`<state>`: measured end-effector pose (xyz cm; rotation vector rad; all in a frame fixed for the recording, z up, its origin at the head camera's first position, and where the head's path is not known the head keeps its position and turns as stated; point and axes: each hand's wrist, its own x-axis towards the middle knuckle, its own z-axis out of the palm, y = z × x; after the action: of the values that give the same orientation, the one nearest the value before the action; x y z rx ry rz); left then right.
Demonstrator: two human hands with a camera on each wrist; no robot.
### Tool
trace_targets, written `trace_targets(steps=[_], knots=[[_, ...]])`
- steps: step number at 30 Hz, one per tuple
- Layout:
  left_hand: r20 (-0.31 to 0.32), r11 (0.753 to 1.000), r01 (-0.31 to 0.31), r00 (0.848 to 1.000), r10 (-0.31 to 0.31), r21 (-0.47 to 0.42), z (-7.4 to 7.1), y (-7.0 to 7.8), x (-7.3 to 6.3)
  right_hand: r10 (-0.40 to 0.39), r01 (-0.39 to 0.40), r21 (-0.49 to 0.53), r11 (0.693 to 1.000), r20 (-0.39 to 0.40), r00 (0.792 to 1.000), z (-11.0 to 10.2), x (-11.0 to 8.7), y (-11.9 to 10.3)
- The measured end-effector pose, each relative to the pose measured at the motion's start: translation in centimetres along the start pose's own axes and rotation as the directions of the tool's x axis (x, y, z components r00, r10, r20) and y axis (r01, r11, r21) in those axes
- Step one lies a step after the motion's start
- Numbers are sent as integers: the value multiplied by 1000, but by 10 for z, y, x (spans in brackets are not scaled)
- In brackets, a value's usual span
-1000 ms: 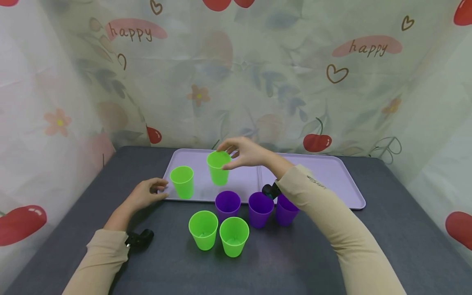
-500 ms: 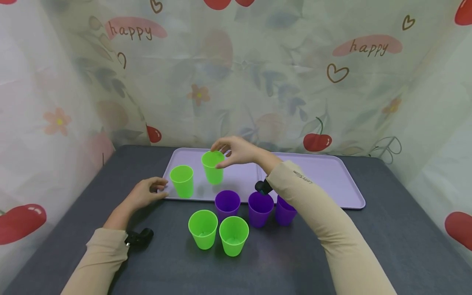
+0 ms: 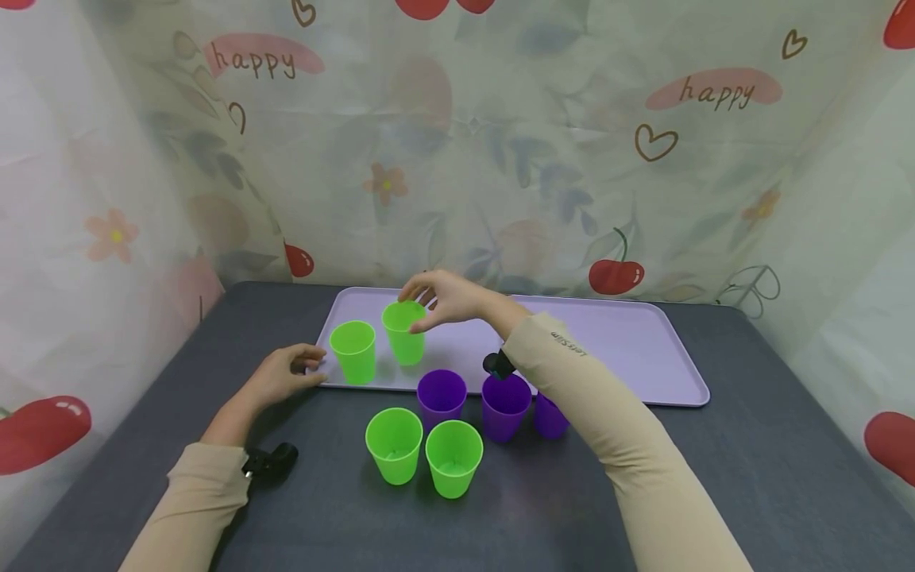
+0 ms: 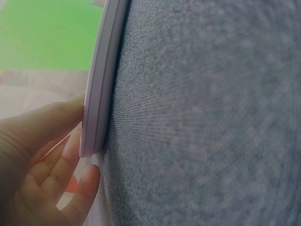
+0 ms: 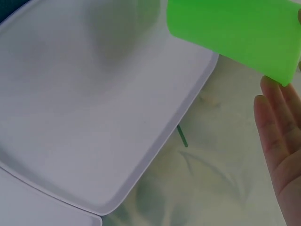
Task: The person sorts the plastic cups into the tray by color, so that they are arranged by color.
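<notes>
My right hand (image 3: 450,299) pinches the rim of a green cup (image 3: 404,338) over the left lilac tray (image 3: 461,349). The cup stands nearly upright; I cannot tell whether its base touches the tray. To its left, another green cup (image 3: 353,353) stands on the same tray. My left hand (image 3: 279,375) is at that tray's left edge, fingers loosely bent. In the left wrist view the thumb (image 4: 51,120) touches the tray rim (image 4: 98,108). The right wrist view shows fingers (image 5: 275,122) against the held cup (image 5: 235,33).
Two green cups (image 3: 395,449) (image 3: 453,461) stand on the dark table (image 3: 515,516) in front. Behind them is a row of purple cups (image 3: 441,393) (image 3: 504,409), the rightmost (image 3: 549,417) partly behind my right sleeve. A second lilac tray (image 3: 629,349) lies on the right.
My right hand has carried the green cup leftward, closer to the standing green cup, and lowered it slightly. The left hand stays in place.
</notes>
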<state>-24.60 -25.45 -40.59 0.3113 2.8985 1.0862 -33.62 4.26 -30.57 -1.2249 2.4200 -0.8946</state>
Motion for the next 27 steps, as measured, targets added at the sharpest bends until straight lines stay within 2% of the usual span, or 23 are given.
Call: trace_targets(steps=[5, 15, 20, 27], knots=[[-3, 1000, -5, 1000, 5, -3, 0, 1, -1, 11, -10, -41, 999, 40, 999, 3, 3, -3], [0, 1000, -10, 1000, 10, -1, -1, 1, -1, 83, -69, -131, 989, 108, 991, 6, 6, -10], [-2, 1000, -16, 1000, 16, -1, -1, 1, -1, 88, -65, -164, 984, 136, 987, 9, 6, -11], [-3, 1000, -13, 1000, 13, 2, 0, 0, -1, 76, -52, -153, 987, 159, 984, 11, 7, -14]])
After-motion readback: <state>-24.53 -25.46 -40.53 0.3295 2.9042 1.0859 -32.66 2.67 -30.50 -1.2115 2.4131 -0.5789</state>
